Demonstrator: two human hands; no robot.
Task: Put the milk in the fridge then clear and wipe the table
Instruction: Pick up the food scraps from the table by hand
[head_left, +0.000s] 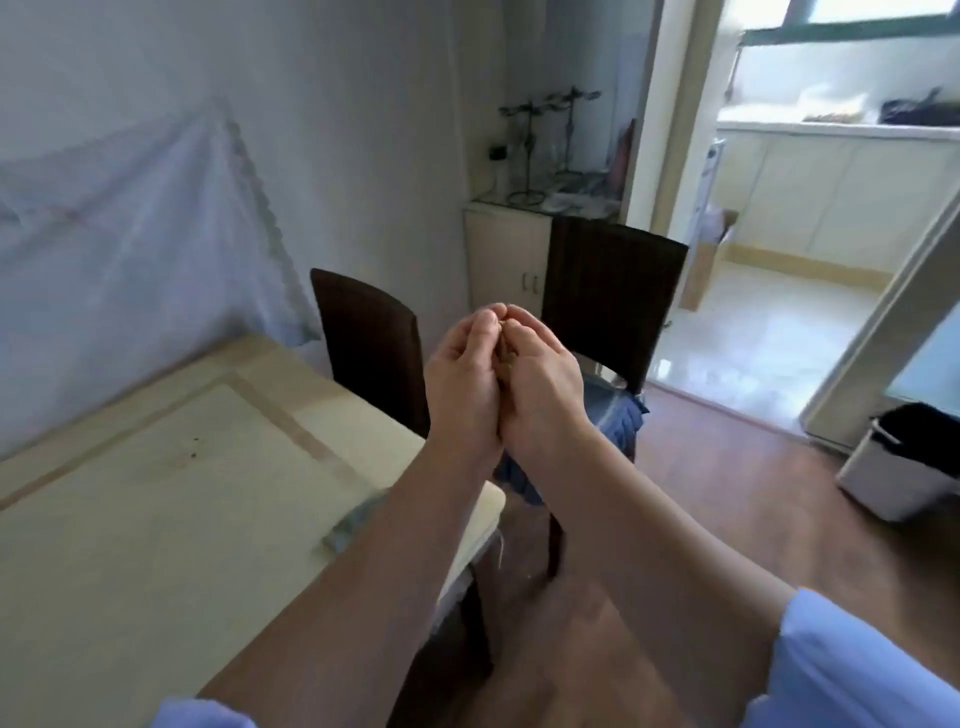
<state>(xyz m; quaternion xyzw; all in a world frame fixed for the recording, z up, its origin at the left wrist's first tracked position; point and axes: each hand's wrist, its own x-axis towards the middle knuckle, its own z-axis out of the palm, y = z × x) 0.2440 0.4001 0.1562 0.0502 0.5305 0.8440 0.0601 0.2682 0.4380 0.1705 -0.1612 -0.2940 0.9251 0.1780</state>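
Both hands meet at the centre of the frame, raised above the floor just past the table's right corner. The left hand (462, 379) and right hand (545, 384) are pressed side by side with the fingers curled inward into one cup. Small brown bits (505, 358) show in the narrow gap between them; what they are is too blurred to tell.

The table (156, 493) fills the lower left, pale with a tan border line. A few dark specks (195, 454) lie on its top. A greenish cloth (348, 525) rests near the table's right edge, partly hidden by the left forearm that crosses over it.

Two dark chairs stand beyond the table: one (369, 338) at its far end, left of the hands, the other (613, 291) right of centre. A low cabinet (506, 260) sits behind them against the wall. A bin (904, 462) with a black liner stands at the right edge. Blue sleeves (852, 665) show at the bottom.
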